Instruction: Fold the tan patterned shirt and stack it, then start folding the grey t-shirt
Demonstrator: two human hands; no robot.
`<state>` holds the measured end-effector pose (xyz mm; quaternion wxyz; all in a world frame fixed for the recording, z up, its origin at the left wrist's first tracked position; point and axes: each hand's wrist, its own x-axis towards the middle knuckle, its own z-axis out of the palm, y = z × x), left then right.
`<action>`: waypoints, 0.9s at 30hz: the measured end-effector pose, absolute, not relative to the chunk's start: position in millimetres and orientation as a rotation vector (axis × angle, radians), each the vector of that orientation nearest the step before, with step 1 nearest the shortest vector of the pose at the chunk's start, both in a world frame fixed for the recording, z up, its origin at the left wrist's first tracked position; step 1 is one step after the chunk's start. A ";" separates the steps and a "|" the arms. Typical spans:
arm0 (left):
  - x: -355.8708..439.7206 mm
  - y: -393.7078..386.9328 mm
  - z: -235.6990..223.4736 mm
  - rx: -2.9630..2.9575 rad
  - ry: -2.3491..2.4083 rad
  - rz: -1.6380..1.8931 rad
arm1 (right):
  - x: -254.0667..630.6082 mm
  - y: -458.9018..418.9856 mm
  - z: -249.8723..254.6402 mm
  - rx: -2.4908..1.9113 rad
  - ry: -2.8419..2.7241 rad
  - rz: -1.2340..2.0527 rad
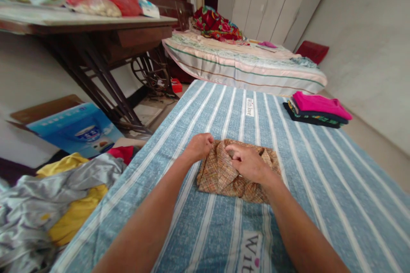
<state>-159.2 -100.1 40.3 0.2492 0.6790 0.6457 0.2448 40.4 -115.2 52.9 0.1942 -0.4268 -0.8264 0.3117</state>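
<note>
A folded tan plaid shirt (pixel 224 177) lies in the middle of a blue-and-white striped sheet (pixel 320 179). My left hand (pixel 199 146) is closed on the shirt's upper left corner. My right hand (pixel 250 163) rests on top of the shirt near its collar, with thumb and fingers pinched on the cloth. Both forearms reach in from the bottom of the view.
A stack of folded clothes (pixel 317 110) with a pink one on top sits at the sheet's far right. A heap of grey and yellow clothes (pixel 60 196) lies at left. A sewing-machine table (pixel 96 30) stands at back left, and a bed (pixel 243 62) lies beyond.
</note>
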 end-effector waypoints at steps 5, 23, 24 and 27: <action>-155.9 -100.6 43.8 2.052 1.921 0.462 | 42.5 -110.3 48.9 -1.152 -2.293 0.914; -156.1 -97.3 45.8 2.132 1.993 0.354 | 108.4 -136.5 68.0 -1.112 -2.116 0.752; -154.4 -99.1 49.7 2.148 2.013 0.368 | 112.3 -137.7 67.5 -1.082 -2.144 0.713; -145.3 -110.6 67.9 2.262 1.966 0.500 | 122.1 -139.5 66.7 -0.937 -2.256 0.655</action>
